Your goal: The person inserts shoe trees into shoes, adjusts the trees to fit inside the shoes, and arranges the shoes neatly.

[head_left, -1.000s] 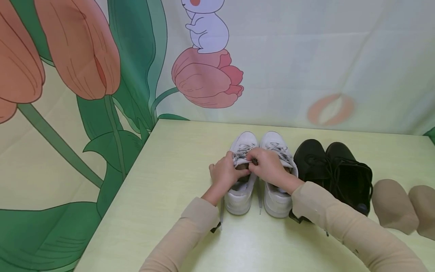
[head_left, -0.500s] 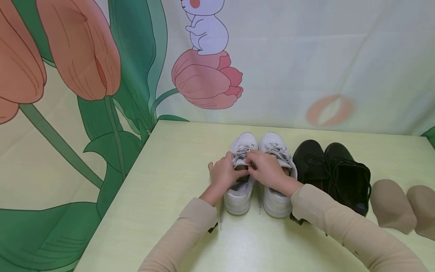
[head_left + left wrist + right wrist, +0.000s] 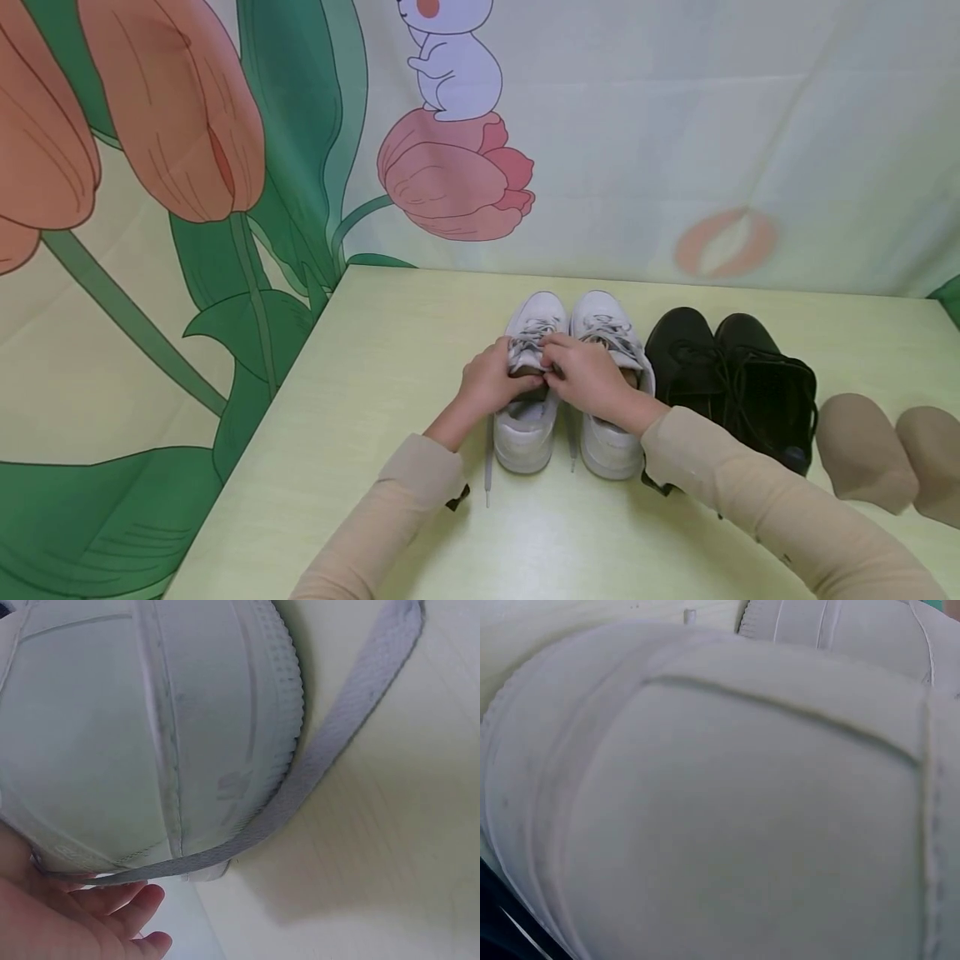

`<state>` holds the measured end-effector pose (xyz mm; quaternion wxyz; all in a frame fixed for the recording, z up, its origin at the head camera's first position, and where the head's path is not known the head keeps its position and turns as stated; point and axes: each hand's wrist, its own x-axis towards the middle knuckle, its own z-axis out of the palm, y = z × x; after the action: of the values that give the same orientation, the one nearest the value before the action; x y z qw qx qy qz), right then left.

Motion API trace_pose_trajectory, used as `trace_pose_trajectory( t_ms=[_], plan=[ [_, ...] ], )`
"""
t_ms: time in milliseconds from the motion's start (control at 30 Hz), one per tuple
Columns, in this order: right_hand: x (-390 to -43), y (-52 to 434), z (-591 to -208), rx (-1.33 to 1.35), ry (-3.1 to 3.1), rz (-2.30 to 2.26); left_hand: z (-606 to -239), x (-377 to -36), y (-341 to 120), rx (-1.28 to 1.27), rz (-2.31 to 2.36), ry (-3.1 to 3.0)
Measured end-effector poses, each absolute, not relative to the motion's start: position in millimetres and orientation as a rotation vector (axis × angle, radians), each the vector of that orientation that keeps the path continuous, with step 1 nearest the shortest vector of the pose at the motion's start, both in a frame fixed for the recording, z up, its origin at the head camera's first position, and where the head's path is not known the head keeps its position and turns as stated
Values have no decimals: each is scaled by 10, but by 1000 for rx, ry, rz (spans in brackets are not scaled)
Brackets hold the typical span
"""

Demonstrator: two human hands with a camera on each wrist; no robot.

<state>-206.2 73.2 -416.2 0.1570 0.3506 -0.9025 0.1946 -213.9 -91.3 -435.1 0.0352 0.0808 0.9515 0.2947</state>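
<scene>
Two hands: both at the mouth of the left white sneaker (image 3: 528, 392), meeting over its tongue and upper laces.
Left hand (image 3: 491, 385): fingers curled round the outer side of the collar; reads as steadying the shoe while the other hand works.
Right hand (image 3: 588, 377): fingers bent, pinching at the laces or tongue near the top eyelets; what exactly sits between the fingertips cannot be made out.
Sneaker position: standing on the pale green table (image 3: 360, 400), toe pointing away, touching its mate, the right white sneaker (image 3: 611, 417); the right forearm crosses over the mate.
Loose lace (image 3: 330, 742): flat grey lace end trails round the heel and onto the table, so it is untied.
Neighbours: pair of black shoes (image 3: 738, 375) just beside the white pair; two tan rounded items (image 3: 870, 454) further right, cut by the frame edge, kind unclear.
Hidden: shoe opening covered by both hands.
Right wrist view: filled by a blurred white heel (image 3: 727, 802); no fingers visible.
Left wrist view: only fingertips (image 3: 112, 915) beneath the heel.
</scene>
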Motion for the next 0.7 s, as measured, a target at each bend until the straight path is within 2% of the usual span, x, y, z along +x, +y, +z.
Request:
trace_pose_trajectory(
  t_ms=[700],
  plan=[
    [-2075,770,-4089,1004,-2711,729,-4158,-2030,-964,326,1108,2855]
  ],
)
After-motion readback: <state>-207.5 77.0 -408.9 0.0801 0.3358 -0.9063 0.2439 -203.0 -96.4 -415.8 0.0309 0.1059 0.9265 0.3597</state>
